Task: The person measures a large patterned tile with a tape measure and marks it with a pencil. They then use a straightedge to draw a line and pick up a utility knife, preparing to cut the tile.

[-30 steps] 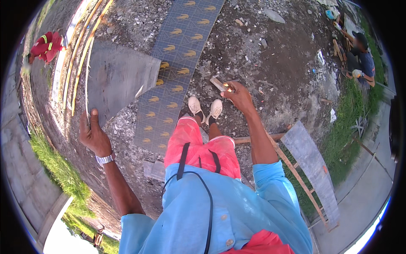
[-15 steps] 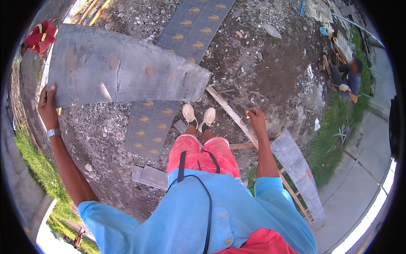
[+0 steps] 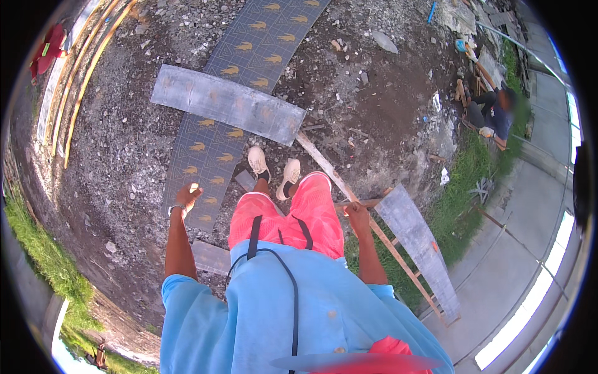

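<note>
My left hand [image 3: 187, 197] hangs over a long grid-patterned board [image 3: 193, 174] with yellow figures, fingers curled around something pale I cannot make out. My right hand [image 3: 357, 214], fingers closed, is near a pale wooden strip [image 3: 330, 171]; what it holds is unclear. A grey weathered panel [image 3: 227, 103] lies across the patterned board, its right end by the strip's upper end, above my shoes. A second grey panel [image 3: 411, 234] rests on a wooden frame [image 3: 408, 271] to my right.
A co-worker [image 3: 492, 115] crouches among wood pieces at the right, beside grass. Another person in red [image 3: 47, 53] is at the upper left, near long timber strips [image 3: 93, 68]. Gravel surrounds my feet; a concrete slab [image 3: 498, 280] lies at far right, a small board [image 3: 212, 255] behind my legs.
My left hand has let go of the large grey panel, which now lies across the patterned board, and has moved down and right. My right hand has moved lower.
</note>
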{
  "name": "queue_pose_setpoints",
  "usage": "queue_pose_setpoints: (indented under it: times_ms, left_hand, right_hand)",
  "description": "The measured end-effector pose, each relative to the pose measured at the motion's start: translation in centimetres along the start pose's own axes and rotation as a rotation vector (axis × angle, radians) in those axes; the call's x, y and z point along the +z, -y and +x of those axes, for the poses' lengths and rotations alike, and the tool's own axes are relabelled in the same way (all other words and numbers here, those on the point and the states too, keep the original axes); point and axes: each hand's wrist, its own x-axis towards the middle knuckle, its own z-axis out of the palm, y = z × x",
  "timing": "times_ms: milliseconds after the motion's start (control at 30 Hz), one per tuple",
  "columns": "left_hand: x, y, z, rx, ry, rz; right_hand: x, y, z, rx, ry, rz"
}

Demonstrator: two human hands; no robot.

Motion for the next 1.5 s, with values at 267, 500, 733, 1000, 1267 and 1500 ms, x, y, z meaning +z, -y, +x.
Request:
queue_pose_setpoints:
  times_ms: [267,500,733,1000,1267,1500]
  left_hand:
    - [11.5,1.2,-4.3,-0.307,0.048,-0.526]
    - [9.3,-7.6,3.1,-0.203,-0.122,-0.715]
    - [8.5,-16.9,14.7,-0.207,-0.442,-0.807]
    - [21.7,-6.8,41.4,-0.455,-0.679,-0.791]
    - [32.4,12.0,60.4,-0.504,-0.857,-0.882]
    - [25.9,6.3,66.0,-0.878,-1.022,-0.517]
  right_hand:
    - [-5.4,16.6,2.4,-0.235,-0.117,0.042]
    - [-6.5,28.7,11.1,-0.458,-0.031,-0.01]
    - [4.0,34.4,34.3,-0.441,0.369,-0.079]
    - [24.0,30.0,59.2,-0.451,0.344,-0.149]
    - [36.8,17.0,69.7,-0.437,0.371,-0.558]
    - [40.5,11.6,72.1,-0.421,0.343,-0.287]
